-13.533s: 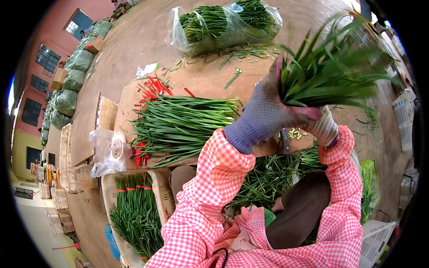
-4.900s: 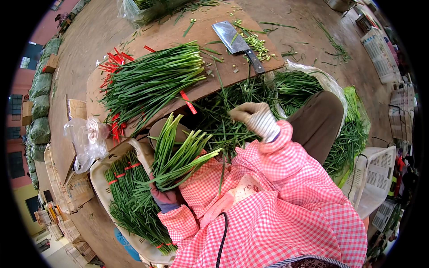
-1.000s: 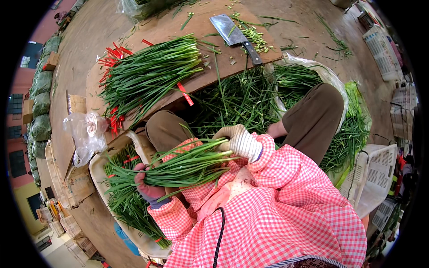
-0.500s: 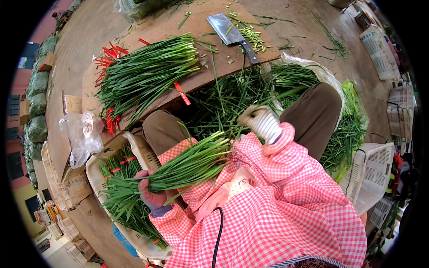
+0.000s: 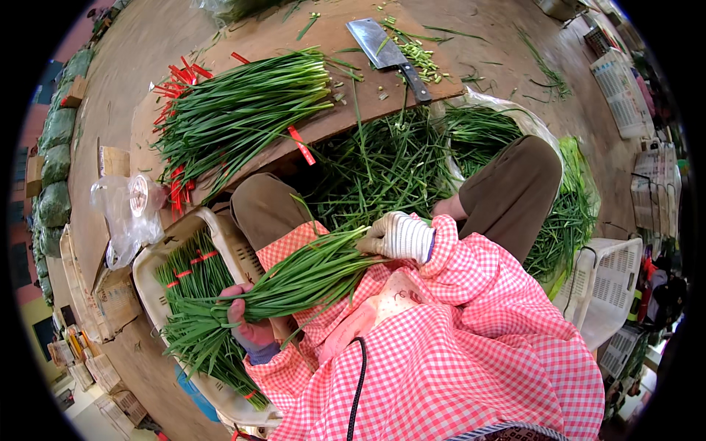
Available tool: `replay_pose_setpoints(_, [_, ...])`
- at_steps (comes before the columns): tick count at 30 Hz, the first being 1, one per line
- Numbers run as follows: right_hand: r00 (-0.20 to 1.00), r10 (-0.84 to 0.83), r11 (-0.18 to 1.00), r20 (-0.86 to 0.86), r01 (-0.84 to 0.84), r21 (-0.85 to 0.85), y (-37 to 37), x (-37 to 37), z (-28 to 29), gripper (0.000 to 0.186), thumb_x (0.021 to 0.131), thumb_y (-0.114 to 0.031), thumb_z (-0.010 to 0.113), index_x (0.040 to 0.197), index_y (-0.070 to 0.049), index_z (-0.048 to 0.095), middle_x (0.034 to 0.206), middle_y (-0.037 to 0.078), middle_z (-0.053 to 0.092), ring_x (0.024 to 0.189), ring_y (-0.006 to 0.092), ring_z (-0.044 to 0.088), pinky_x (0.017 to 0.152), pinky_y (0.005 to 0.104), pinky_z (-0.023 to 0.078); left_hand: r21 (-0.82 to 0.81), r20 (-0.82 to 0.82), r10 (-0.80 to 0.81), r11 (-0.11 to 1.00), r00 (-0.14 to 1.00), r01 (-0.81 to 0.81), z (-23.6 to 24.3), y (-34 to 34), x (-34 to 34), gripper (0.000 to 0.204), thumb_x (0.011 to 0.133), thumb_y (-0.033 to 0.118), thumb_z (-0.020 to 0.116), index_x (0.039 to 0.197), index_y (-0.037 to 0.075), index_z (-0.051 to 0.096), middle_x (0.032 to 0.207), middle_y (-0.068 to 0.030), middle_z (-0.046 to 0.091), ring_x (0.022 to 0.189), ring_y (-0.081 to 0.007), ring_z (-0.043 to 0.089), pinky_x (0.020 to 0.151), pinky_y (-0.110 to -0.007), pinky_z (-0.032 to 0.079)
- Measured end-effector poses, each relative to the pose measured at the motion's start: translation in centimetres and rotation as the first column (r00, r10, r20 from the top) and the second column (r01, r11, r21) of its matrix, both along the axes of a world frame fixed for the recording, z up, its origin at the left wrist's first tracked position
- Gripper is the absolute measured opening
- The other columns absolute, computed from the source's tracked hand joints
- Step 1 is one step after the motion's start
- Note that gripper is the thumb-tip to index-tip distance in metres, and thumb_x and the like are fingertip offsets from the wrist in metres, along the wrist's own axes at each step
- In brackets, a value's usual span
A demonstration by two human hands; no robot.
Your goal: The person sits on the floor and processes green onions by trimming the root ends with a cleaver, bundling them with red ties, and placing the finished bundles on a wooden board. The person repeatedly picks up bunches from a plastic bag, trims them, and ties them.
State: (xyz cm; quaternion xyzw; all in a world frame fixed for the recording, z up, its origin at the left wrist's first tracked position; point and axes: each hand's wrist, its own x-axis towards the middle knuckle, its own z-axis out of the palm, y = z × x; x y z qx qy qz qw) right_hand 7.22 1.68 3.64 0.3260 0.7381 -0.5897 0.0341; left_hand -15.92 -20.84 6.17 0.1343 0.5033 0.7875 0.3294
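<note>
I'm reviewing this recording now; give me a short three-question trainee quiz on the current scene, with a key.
1. Which gloved hand grips the darker, leafy end of the bunch of long green leaves: left hand or right hand?
2. True or false: the black-handled metal cleaver is in the right hand.
3. Fill in: the green bundles in the cream plastic crate have ____ bands.

Key:
1. Left hand.
2. False; the cleaver lies on the brown board.
3. Red.

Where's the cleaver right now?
In the head view, the cleaver lies near the top, slightly right of centre, on the brown board, with the pile of green stalks to its left and cut stalk ends to its right.
</note>
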Motion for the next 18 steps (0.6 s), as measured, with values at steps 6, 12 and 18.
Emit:
replay_pose_setpoints(6, [0.993,0.103,0.993,0.061,-0.099,-0.057,0.2,-0.6,0.3,0.021,0.081,-0.027,0.066,0.08,-0.007,0.072,0.065,0.01,0.065,0.056,0.0146,0.061,0.053,0.0306,0.047,-0.021,0.018,0.097,0.995,0.995,-0.096,1.3,0.9,1.0,0.027,0.08,0.018,0.057,0.1,-0.001,0.053,0.09,-0.0154,0.056,0.083,-0.0232,0.056,0.08,-0.035,0.048])
replay_pose_setpoints(12, [0.994,0.011,0.999,-0.11,-0.016,-0.049,-0.9,-0.1,-1.5,0.021,0.08,-0.028,0.067,0.079,-0.008,0.072,0.06,0.01,0.063,0.052,0.013,0.058,0.051,0.0309,0.046,-0.02,-0.021,0.033,0.999,0.999,-0.033,2.7,0.8,1.1,0.028,0.081,0.016,0.058,0.104,0.002,0.054,0.094,-0.012,0.057,0.087,-0.0205,0.056,0.081,-0.034,0.048])
replay_pose_setpoints(18, [0.952,0.285,0.949,-0.114,-0.265,0.169,-2.5,-0.3,-2.4,0.02,0.088,-0.035,0.054,0.095,-0.024,0.071,0.073,0.009,0.066,0.063,0.0264,0.062,0.058,0.0369,0.049,-0.084,-0.149,0.029,0.996,0.988,-0.042,3.0,0.8,1.7,0.029,0.081,0.021,0.056,0.101,0.0,0.052,0.093,-0.016,0.057,0.087,-0.0233,0.055,0.082,-0.036,0.046])
